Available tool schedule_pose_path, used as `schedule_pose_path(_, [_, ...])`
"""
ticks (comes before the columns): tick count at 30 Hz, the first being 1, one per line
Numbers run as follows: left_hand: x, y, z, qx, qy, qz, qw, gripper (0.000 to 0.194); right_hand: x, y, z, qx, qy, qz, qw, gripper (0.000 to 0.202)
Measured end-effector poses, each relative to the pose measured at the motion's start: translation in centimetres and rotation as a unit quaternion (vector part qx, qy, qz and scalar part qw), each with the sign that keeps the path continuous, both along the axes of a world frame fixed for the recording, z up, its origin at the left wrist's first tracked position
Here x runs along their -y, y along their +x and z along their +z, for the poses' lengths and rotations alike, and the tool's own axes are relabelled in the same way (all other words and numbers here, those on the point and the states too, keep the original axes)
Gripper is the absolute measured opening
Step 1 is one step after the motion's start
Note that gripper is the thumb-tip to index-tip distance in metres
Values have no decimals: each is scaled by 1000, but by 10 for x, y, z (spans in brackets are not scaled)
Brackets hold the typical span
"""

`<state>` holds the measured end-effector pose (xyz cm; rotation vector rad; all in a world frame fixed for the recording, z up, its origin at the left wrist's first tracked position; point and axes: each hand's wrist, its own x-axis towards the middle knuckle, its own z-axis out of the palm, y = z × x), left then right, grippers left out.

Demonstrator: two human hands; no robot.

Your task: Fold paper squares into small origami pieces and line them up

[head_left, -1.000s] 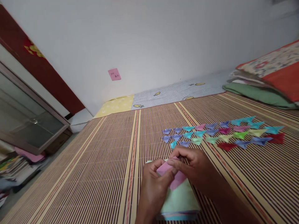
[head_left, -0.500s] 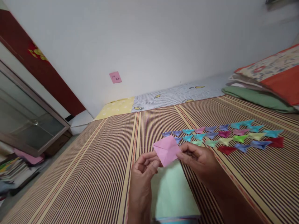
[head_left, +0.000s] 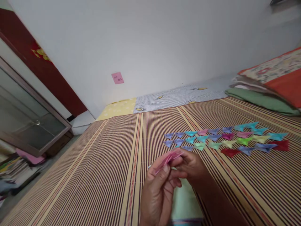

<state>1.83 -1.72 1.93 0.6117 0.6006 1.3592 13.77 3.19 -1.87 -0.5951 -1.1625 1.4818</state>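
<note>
A pink sheet of folded origami paper (head_left: 169, 159) is held between both hands and shows nearly edge-on, its layers narrow and slanting up to the right. My left hand (head_left: 155, 191) pinches its lower left part, thumb on the near side. My right hand (head_left: 191, 164) grips the right end, fingers curled around it. Below the hands lies a stack of pale green paper (head_left: 187, 201), partly covered by my left hand. Beyond them, several rows of small folded paper figures (head_left: 213, 145) in blue, pink, green, yellow and red rest on the striped mat (head_left: 105, 169).
Folded bedding (head_left: 265, 94) is piled at the far right against the wall (head_left: 164, 44). A pink note (head_left: 117, 78) sticks to the wall. On the left are a glass-fronted cabinet door (head_left: 30, 116) and a pile of books (head_left: 14, 171) beyond the mat's edge.
The pink paper has turned from facing me as a flat diamond to nearly edge-on. My hands have come closer together, the left one shifting right and over the green stack.
</note>
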Motion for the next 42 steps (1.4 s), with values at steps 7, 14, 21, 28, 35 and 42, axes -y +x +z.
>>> schedule_pose_path(7, [-9, -19, -18, -177, 48, 68, 981, 32, 5, 28, 16, 184, 130, -149, 963, 38])
schedule_pose_path(14, [-5, -33, -19, -246, 45, 29, 968, 34, 19, 40, 40, 325, 345, -138, 870, 18])
schedule_pose_path(21, [0, -36, -16, -194, 9, -3, 981, 43, 23, 44, 43, 352, 354, -107, 860, 17])
schedule_pose_path(28, [-2, -31, -12, -246, 9, -8, 969, 33, 25, 43, 41, 369, 332, -55, 866, 14])
schedule_pose_path(35, [-5, -27, -15, -170, -20, 34, 985, 50, 22, 38, 41, 391, 326, -42, 860, 20])
schedule_pose_path(42, [-6, -21, -18, -126, -41, 14, 991, 31, 24, 30, 34, 382, 297, -123, 867, 19])
